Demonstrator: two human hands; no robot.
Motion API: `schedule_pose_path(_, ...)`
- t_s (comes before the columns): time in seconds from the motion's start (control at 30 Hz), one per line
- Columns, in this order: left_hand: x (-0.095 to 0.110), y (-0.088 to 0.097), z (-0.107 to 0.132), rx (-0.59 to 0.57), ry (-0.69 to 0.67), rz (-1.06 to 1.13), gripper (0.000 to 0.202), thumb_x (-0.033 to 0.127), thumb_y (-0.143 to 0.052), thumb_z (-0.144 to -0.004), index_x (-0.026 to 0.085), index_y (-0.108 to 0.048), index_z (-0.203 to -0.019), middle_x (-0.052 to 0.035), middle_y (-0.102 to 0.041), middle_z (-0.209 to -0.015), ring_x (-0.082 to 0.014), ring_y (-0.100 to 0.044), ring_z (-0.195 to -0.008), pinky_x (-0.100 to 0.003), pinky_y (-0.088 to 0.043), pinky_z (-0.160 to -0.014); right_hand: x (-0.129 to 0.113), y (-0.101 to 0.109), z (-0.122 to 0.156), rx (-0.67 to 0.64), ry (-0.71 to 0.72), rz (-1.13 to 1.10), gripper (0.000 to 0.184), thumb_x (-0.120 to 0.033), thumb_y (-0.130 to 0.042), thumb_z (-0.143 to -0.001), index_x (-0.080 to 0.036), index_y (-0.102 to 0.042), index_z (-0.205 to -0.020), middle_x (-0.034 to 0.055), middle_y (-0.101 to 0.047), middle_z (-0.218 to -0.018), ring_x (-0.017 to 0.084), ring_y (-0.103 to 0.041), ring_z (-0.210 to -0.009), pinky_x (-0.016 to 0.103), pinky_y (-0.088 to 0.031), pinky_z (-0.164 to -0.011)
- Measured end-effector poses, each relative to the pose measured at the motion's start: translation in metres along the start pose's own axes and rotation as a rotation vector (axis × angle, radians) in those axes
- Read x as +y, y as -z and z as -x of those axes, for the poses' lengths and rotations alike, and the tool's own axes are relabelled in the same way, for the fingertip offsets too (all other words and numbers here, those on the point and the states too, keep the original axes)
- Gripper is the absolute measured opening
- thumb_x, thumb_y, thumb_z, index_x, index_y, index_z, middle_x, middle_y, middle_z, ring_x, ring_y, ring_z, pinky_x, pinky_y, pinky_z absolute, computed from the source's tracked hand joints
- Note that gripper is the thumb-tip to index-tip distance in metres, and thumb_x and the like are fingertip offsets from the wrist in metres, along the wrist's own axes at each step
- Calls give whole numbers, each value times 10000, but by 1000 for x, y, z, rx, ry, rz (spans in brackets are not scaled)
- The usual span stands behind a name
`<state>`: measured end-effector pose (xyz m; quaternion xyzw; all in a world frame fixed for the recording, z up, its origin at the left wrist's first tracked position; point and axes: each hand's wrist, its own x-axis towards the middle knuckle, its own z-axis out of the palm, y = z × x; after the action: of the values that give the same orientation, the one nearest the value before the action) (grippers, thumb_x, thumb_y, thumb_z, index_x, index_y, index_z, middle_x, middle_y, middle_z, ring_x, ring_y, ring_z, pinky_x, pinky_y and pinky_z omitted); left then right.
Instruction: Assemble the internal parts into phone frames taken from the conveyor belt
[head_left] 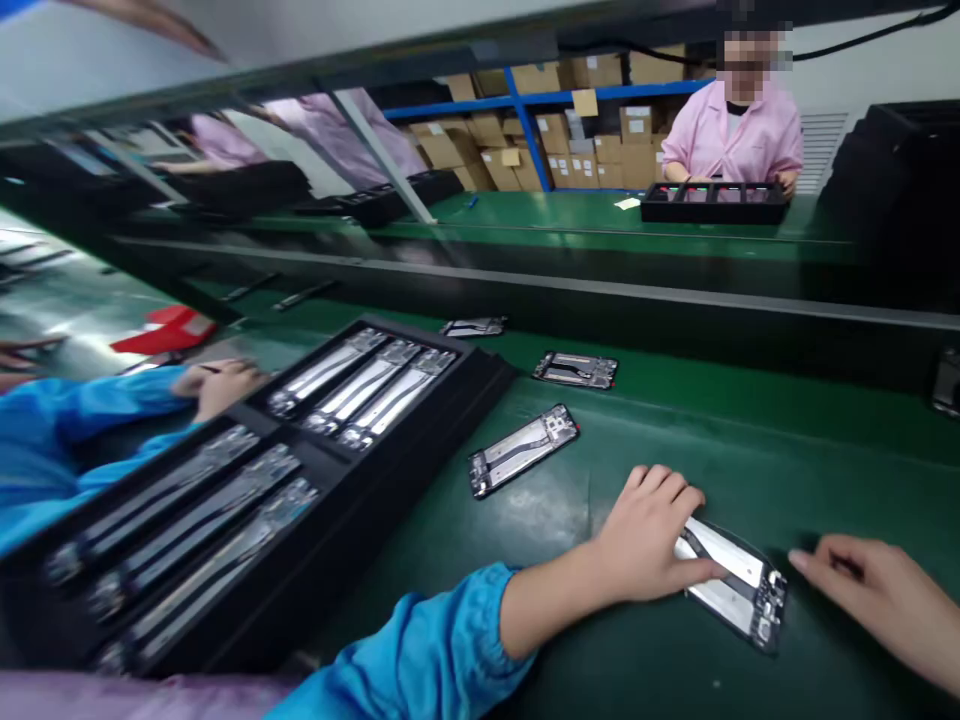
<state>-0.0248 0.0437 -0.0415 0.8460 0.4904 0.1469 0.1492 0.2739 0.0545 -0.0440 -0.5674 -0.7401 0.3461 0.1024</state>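
An opened smartphone (731, 590) lies tilted on the green work surface, its back cover off and its silver inside and circuit board showing. My left hand (651, 540), in a blue sleeve, grips its far left end, thumb on the near edge and fingers over the other side. To the right of the phone is my right hand (877, 585), loosely curled with a gap between thumb and fingers; nothing shows in it. Another opened smartphone (523, 452) rests beyond my left forearm, with a further opened phone (576, 369) behind it.
A black foam tray (375, 520) holding several opened phones stands at the left. Beyond it a co-worker's hands (221, 385) work in blue sleeves. A low ledge (600, 290) runs across the back. Behind it a person in pink (731, 130) handles a black tray (712, 208).
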Motion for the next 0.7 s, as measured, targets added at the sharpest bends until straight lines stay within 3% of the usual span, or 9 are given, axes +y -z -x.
schedule_pose_path(0.1,6,-4,21,30,106,1,600,743,-664,-766,201,-582,-1008,-50,-632,-980,-249,-532,-939,-410,-345,-842,-16,-22,10,-124,-29,120,427,-610,-569,-922,-242,-584,-706,-4,-596,-548,195,-573,-478,272,-301,-451)
schedule_pose_path(0.23,16,1,30,-22,136,76,458,595,-723,-798,205,-578,-991,-31,-634,-961,-240,-525,-922,-397,-331,-827,-50,-41,12,-58,19,315,306,-502,-683,-873,-239,-545,-801,5,-664,-704,242,-640,-622,289,-294,-530)
schedule_pose_path(0.37,23,5,15,-44,77,217,313,448,-685,-889,225,-605,-1092,-17,-651,-1009,-220,-534,-958,-368,-333,-811,-68,-39,11,-91,12,392,297,-462,-721,-865,-233,-533,-843,5,-679,-745,245,-648,-647,293,-262,-545)
schedule_pose_path(0.47,26,5,4,-34,0,247,114,303,-576,-971,206,-632,-949,-12,-641,-883,-191,-532,-884,-358,-322,-780,-72,-34,14,-115,-49,409,317,-493,-716,-869,-237,-532,-842,9,-680,-715,253,-648,-650,293,-243,-542)
schedule_pose_path(0.57,26,9,1,-65,-38,222,170,211,-530,-967,180,-611,-821,-16,-620,-814,-178,-516,-815,-354,-308,-740,-77,-32,16,-142,-75,383,345,-528,-704,-873,-235,-533,-811,19,-676,-700,248,-639,-647,294,-227,-534)
schedule_pose_path(0.7,26,14,2,-104,-53,191,156,236,-548,-951,176,-615,-823,-24,-619,-838,-183,-508,-809,-344,-295,-710,-81,-24,14,-159,-74,315,354,-499,-726,-854,-222,-534,-747,18,-659,-677,209,-584,-602,294,-219,-533)
